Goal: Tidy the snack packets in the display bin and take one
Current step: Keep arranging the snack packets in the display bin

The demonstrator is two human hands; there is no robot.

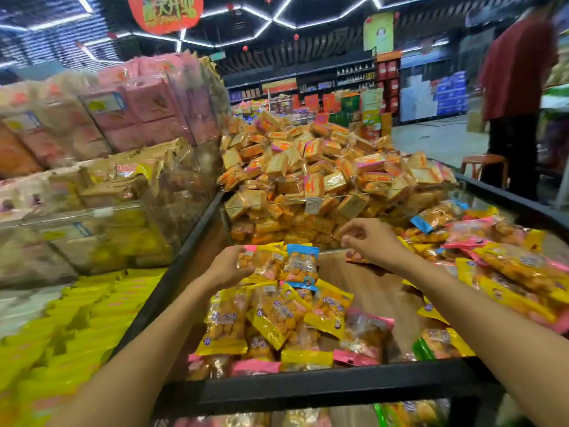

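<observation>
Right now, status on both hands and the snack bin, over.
Left hand grips a pink-topped packet at the pile's far end. Right hand curled, empty, over bare wood bin floor. Nothing blocking.

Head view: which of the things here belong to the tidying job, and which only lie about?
Belong to the job:
- left hand, gripping a pink-topped clear snack packet
- right hand, fingers curled, holding nothing
- black-rimmed display bin
- yellow, pink and blue snack packets inside it

Only lying about:
- heap of orange-wrapped square biscuits
- orange plastic stool
- hanging red sign
</observation>
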